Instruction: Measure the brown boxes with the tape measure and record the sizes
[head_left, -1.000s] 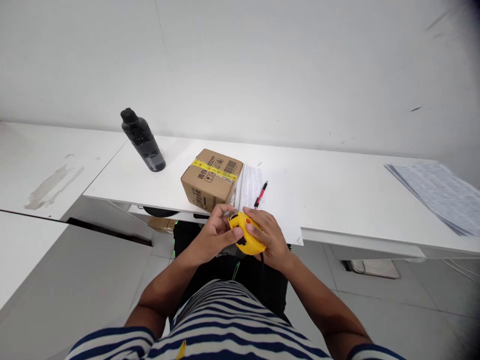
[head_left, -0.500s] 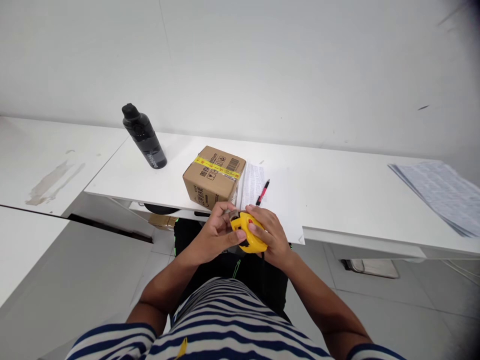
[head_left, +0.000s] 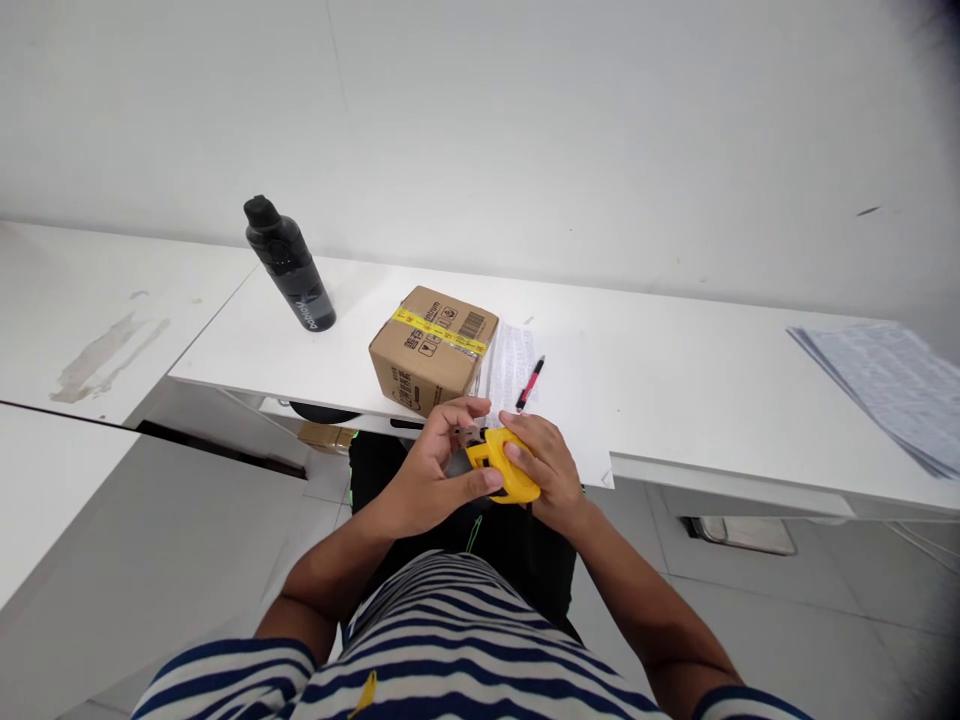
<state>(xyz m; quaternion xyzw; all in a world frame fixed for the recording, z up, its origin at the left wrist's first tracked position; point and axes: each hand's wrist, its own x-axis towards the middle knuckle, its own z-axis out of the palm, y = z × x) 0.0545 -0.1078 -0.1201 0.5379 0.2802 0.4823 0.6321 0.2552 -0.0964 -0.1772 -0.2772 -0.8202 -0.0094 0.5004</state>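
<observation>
The yellow tape measure (head_left: 501,453) sits between both hands, just off the white table's (head_left: 697,380) near edge and close to the cardboard box (head_left: 433,350); the right hand (head_left: 553,475) wraps its case firmly, while the left hand (head_left: 424,475) lays its thumb on the case, its fingers curled around the metal end (head_left: 472,436), though I cannot tell whether they pinch it. The case is probably stiff, smooth and fairly dense; its rounded body looks the surest hold, the thin metal likely springy.
</observation>
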